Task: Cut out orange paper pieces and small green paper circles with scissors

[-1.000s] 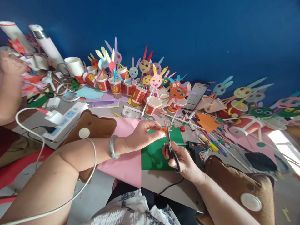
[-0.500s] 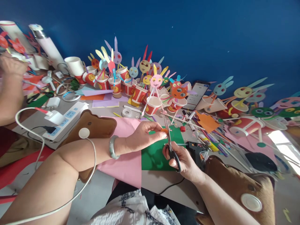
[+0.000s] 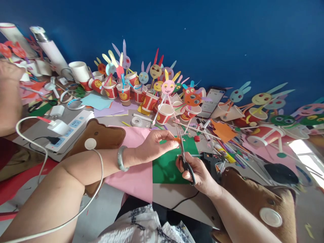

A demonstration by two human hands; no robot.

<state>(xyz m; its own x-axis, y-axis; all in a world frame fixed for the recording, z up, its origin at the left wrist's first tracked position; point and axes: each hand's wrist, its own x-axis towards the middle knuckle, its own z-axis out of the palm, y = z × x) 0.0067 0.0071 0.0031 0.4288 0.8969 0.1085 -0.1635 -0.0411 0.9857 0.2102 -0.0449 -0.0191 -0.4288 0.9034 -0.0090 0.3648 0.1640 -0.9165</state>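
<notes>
My left hand (image 3: 155,145) pinches a small orange paper piece (image 3: 177,139) between thumb and fingers, above a green paper sheet (image 3: 168,167). My right hand (image 3: 196,170) grips black-handled scissors (image 3: 184,156), whose blades point up and meet the orange piece. A pink paper sheet (image 3: 135,177) lies under my left wrist, which wears a grey-green bangle (image 3: 120,158).
Several red paper cups with paper bunny faces (image 3: 162,92) crowd the table's back edge by the blue wall. A phone (image 3: 212,102), tape roll (image 3: 138,122), power strip (image 3: 72,128), glue gun (image 3: 211,162) and straws lie around. Another person's hand (image 3: 10,91) works at the far left.
My hands stay almost still, with the scissors cutting at the orange piece. At the far left the other person's hand and the coloured paper sheets by the cups have shifted.
</notes>
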